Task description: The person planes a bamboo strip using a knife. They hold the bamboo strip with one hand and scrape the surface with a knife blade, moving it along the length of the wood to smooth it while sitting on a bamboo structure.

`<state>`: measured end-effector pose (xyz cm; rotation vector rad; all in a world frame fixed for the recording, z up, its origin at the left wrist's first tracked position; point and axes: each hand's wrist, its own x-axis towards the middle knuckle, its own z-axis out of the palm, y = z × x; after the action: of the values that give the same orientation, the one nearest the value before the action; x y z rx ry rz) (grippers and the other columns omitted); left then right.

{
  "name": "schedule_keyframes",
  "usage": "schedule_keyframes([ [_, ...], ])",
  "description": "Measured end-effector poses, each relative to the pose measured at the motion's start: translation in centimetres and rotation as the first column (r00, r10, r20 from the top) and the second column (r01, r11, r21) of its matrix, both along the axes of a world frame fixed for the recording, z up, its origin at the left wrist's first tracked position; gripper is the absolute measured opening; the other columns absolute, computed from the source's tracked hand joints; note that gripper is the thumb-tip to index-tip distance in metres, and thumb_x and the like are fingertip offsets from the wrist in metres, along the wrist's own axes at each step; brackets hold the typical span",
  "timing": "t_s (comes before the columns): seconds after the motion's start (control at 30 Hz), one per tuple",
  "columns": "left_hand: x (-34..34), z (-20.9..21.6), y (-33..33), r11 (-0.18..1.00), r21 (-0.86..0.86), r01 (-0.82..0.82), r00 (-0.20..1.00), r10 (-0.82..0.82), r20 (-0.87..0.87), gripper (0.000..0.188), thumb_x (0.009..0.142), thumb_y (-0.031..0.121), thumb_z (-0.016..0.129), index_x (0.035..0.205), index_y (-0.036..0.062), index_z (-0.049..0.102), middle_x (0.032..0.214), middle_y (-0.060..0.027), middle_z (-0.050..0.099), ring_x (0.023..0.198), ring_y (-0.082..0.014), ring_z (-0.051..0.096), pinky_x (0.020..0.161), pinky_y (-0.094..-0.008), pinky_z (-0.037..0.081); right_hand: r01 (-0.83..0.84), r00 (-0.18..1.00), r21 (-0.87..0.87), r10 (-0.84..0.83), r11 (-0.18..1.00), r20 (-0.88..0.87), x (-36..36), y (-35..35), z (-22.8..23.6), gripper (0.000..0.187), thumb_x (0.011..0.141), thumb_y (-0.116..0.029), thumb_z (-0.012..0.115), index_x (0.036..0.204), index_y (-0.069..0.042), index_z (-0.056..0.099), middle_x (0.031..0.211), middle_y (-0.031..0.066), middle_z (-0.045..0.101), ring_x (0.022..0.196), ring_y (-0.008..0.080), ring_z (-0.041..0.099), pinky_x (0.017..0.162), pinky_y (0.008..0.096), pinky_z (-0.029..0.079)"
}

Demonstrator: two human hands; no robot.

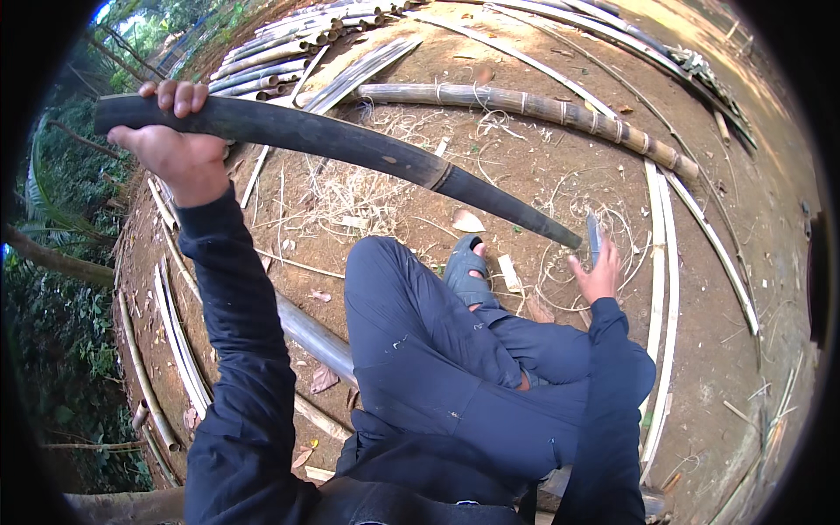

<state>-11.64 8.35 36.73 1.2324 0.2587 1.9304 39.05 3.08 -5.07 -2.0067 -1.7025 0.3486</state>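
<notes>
My left hand is wrapped round the upper left end of a long dark bamboo strip, thumb below and fingers over the top edge. The strip slants down to the right in front of my knees, with a node ring about two thirds along. Close to its lower end, my right hand is closed on a knife. Its short grey blade points away from me, apart from the strip or barely beside it; I cannot tell if they touch. The knife's handle is hidden in my palm.
A thick bamboo pole lies across the ground ahead. Stacked bamboo is at the far left. Pale split strips lie on the right. Curly shavings cover the dirt beyond my sandalled foot. Dense plants edge the left.
</notes>
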Motion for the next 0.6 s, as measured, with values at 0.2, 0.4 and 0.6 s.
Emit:
schedule_keyframes([
  [0.2,-2.3,8.1,8.9,0.824,0.054,0.564,0.805,-0.534,-0.259,0.073,0.097,0.071,0.023,0.102,0.0017,0.045,0.079,-0.0067,0.047,0.067,-0.0194,0.048,0.068,-0.0332,0.041,-0.249,0.94,0.271,0.299,0.93,-0.165,-6.3,-2.4,2.0,0.07,0.072,-0.042,0.083,0.122,-0.002,0.054,0.119,0.0238,0.058,0.114,0.0402,0.054,0.095,0.0478,0.044],
  [0.4,-0.1,10.2,11.5,0.973,-0.096,0.211,0.971,-0.22,-0.097,0.046,0.103,0.052,0.039,0.094,0.0079,0.046,0.073,-0.0027,0.041,0.061,-0.0176,0.044,0.056,-0.0335,0.044,-0.248,0.866,0.419,0.394,0.873,-0.308,-7.5,-4.3,3.4,0.032,0.071,-0.015,0.078,0.092,-0.001,0.057,0.073,0.021,0.062,0.069,0.0417,0.065,0.06,0.0455,0.05],
  [0.6,-2.5,9.2,13.2,0.955,-0.177,0.237,0.969,-0.246,-0.027,0.041,0.103,0.047,0.041,0.09,0.0084,0.044,0.071,-0.0015,0.038,0.058,-0.0166,0.043,0.056,-0.0345,0.044,-0.218,0.845,0.425,0.388,0.878,-0.368,-8.3,-5.6,5.5,0.029,0.073,-0.012,0.076,0.092,-0.001,0.059,0.069,0.0184,0.062,0.062,0.0368,0.066,0.057,0.042,0.051],
])
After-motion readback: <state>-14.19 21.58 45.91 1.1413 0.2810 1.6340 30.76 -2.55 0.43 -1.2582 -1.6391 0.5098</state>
